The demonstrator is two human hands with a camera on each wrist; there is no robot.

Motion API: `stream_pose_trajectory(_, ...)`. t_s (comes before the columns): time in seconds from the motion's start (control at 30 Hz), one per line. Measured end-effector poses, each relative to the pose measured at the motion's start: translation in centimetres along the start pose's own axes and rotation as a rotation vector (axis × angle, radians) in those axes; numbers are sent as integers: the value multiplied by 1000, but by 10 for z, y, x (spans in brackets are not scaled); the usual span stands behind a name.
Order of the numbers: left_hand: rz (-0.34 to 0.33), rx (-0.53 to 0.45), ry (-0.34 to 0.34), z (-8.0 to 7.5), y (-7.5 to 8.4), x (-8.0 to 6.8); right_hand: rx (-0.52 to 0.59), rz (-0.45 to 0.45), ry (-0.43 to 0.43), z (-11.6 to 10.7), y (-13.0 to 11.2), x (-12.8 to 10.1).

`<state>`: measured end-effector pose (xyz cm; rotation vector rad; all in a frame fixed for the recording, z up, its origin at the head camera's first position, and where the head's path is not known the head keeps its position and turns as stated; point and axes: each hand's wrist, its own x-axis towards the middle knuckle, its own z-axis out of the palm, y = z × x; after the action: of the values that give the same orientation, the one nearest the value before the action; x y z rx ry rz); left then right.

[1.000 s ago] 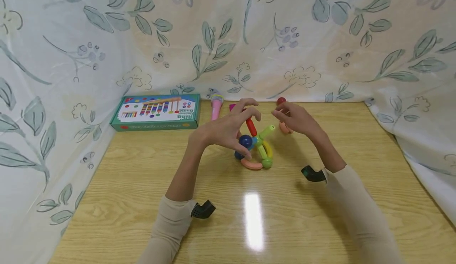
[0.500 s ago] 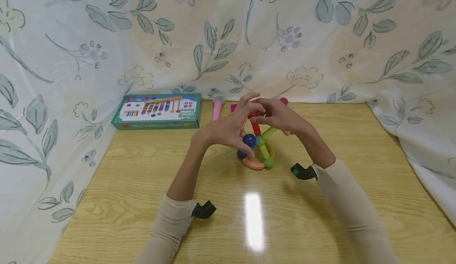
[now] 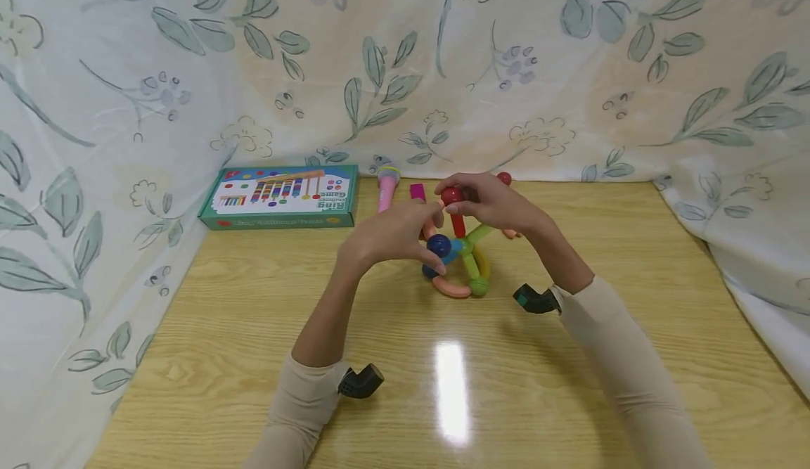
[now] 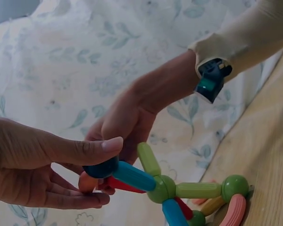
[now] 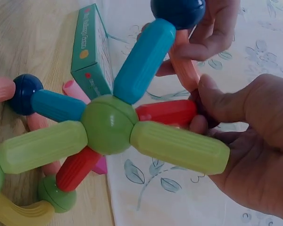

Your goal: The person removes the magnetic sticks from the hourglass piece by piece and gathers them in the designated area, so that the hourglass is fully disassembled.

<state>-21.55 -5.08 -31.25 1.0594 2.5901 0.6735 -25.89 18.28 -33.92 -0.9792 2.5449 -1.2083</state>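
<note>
Pinching red ball [image 3: 451,195], right hand [image 3: 500,205]

I count one stick-and-ball toy structure [image 3: 457,258] between my two hands. Far left on the table lies one ring game box [image 3: 280,197]. Beside it lie one pink toy microphone [image 3: 385,188], one magenta block [image 3: 417,191], and one loose red ball [image 3: 504,178] far right.
</note>
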Motion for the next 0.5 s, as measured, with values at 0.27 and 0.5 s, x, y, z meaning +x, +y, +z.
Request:
stream_pose_trajectory(0.27,-6,-17,43,0,0,0,22,29,31,4,-8,3)
stream_pose_trajectory(0.5,-4,-14,31,1,2,0,48,131,106,5,-8,5)
